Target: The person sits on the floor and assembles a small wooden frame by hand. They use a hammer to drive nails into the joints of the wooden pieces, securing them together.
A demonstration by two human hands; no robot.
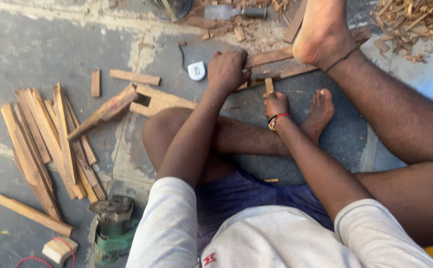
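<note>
Woodwork in progress: we find our left hand (228, 69) clamped on a long strip (271, 57) underfoot, right hand (276, 103) gripping an upright peg (269, 85) beside it. Cut slats (48, 144) lie stacked; joining looks unfinished.

The person wears a pale grey short-sleeved shirt (256, 243) whose sleeves end above the elbows, with a small red mark at about 6 o'clock on the chest. Below it are dark blue shorts (241, 191). On the wrist of the right hand (277, 103) sits a red-and-black beaded band. A thin dark thread circles the ankle at 1 o'clock, possibly a cord. Both feet are bare.
</note>
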